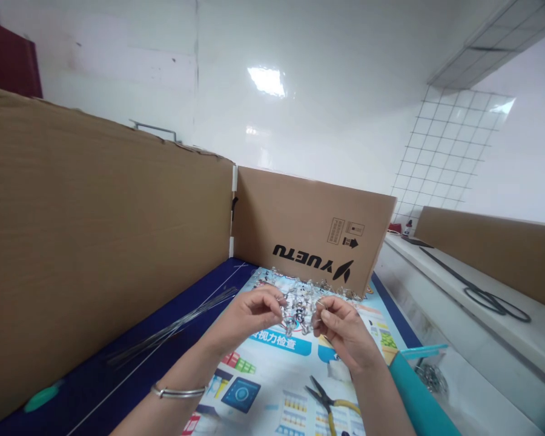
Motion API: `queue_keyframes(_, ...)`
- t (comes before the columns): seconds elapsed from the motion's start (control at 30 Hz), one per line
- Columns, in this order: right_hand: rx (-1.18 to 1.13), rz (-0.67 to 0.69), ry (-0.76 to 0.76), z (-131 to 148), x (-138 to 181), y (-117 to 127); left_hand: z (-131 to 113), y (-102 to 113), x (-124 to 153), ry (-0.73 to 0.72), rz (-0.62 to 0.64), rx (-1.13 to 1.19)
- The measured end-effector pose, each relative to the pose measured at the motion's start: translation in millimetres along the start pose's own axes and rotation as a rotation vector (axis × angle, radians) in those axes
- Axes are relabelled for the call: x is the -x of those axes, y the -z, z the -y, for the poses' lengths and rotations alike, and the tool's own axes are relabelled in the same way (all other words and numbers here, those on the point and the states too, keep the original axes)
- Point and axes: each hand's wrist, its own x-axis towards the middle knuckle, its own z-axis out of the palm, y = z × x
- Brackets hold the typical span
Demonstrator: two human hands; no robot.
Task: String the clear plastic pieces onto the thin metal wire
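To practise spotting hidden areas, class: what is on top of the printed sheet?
On the printed sheet lie yellow-handled pliers and, farther back, small shiny pieces. The left hand and right hand hide some parts; anything there cannot be seen.

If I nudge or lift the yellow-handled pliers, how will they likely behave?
The pliers will probably slide rather than roll, since they lie flat on the printed sheet. They look rigid and perhaps heavy for their size, with a dark, metal-looking head. Lifted by one handle, they may swing at the pivot, since jaws and handles stand spread.
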Motion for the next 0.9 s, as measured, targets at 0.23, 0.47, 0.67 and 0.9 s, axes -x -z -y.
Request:
queue_keyframes(0.23, -0.014, -0.011, 0.009, -3.8, -0.7, -9.0, 3.4, -14.0, -0.4, -0.032, -0.016, -0.124)
queue_keyframes(0.47, -0.023, -0.008, 0.012, -4.0, 0.5, -10.0, -5.5, -18.5, -0.4, -0.052, -0.012, -0.208)
queue_keyframes(0.67, 0.004, -0.017, 0.038, 1.4, 1.3, -1.1, -7.4, 2.0, 1.1, -0.044, -0.05, -0.189)
queue_keyframes(0.9, 0.018, -0.007, 0.038, 4.7, 1.7, 6.4, 0.3, 22.2, -1.4, 0.012, -0.116, -0.077)
